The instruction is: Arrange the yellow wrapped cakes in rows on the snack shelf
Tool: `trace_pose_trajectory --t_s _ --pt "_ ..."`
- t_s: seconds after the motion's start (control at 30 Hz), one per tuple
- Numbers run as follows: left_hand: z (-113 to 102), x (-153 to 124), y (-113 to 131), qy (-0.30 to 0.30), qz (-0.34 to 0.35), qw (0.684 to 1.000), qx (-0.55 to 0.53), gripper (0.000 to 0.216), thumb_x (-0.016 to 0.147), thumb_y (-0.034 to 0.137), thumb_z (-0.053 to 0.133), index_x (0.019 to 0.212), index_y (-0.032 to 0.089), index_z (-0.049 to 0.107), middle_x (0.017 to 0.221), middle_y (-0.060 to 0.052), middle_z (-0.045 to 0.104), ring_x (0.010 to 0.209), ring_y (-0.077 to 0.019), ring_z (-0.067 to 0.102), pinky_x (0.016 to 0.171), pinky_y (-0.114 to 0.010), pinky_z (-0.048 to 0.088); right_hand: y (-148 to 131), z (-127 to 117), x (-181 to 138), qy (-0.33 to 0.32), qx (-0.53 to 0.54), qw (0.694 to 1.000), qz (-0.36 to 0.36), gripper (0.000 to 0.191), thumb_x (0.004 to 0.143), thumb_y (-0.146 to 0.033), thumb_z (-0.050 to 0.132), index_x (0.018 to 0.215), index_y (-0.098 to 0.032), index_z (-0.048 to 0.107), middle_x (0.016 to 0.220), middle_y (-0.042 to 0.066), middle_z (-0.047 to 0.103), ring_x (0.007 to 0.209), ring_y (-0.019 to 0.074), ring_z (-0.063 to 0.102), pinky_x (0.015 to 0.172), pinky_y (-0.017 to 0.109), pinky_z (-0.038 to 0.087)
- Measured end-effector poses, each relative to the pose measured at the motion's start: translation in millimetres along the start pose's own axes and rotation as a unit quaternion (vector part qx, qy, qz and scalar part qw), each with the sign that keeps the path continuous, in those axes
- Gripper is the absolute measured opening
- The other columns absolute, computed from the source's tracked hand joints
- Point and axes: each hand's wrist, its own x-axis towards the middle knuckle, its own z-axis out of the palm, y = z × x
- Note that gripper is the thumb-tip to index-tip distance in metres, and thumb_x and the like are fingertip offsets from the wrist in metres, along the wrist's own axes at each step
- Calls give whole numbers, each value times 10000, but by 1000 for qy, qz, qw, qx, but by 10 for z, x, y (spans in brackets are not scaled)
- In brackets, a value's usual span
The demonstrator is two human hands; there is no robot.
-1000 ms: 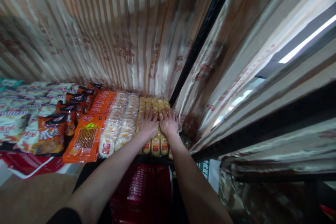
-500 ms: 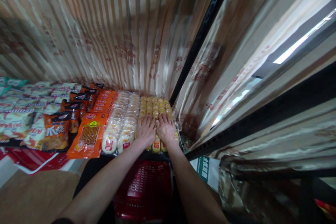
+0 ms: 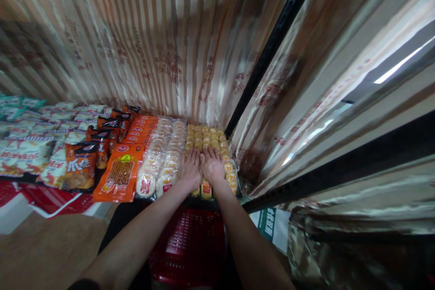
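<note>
Rows of small yellow wrapped snack cakes [image 3: 205,133] fill the right end of the shelf. My left hand [image 3: 190,168] lies flat on the left rows of them, fingers stretched toward the back. Beside it, my right hand [image 3: 213,165] rests palm down on the middle rows, its fingers extended too. The hands almost meet at the thumbs. Neither one grasps anything. Just left of my left hand are two columns of round, pale wrapped cakes [image 3: 146,185] with red labels.
Orange snack packs [image 3: 117,176], brown-orange bags [image 3: 80,167] and white bags [image 3: 27,152] line the shelf leftward. A black upright post [image 3: 258,72] rises behind the cakes. Striped plastic sheeting [image 3: 183,31] hangs at the back. Below is a red basket [image 3: 186,244].
The view has shifted slightly, so the shelf sits a little farther right. My right hand has moved slightly left over the cakes, uncovering more on the right; both hands stay flat.
</note>
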Motion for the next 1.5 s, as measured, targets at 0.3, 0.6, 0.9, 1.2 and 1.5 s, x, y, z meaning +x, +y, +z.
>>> trace_pose_trajectory --t_s 0.3,0.6,0.9,1.2,1.5 --pt "43 32 49 41 26 999 -6 534 900 324 314 1396 126 325 1465 -143 315 1374 -260 231 1115 -503 142 88 -63 -29 29 -4 999 27 480 946 -390 244 1310 -197 491 1421 86 416 1360 256 262 1083 417 201" --pt "13 36 116 82 37 996 -7 483 916 321 310 1351 134 404 1439 -140 365 1361 -258 266 1117 -493 169 167 -141 -49 55 -15 998 31 475 949 -372 239 1304 -185 493 1413 92 427 1356 221 265 1092 391 174" --pt "149 25 318 72 56 995 -29 475 941 348 247 1349 169 414 1442 -96 374 1354 -228 285 1118 -497 173 408 -101 -121 22 -15 995 92 508 950 -374 204 1356 -166 429 1444 77 383 1360 239 262 1073 394 227" --pt "65 26 261 90 54 994 -22 478 941 344 251 1356 160 399 1437 -108 380 1360 -229 273 1119 -491 165 358 -132 -70 45 -11 996 75 492 952 -368 216 1336 -178 459 1447 70 378 1349 252 274 1077 396 220" --pt "9 -71 69 47 13 999 -2 531 938 345 213 1372 76 359 1453 -135 342 1377 -255 219 1123 -497 140 144 29 -40 20 8 1000 21 493 954 -363 216 1331 -165 464 1434 79 398 1377 216 217 1100 388 186"
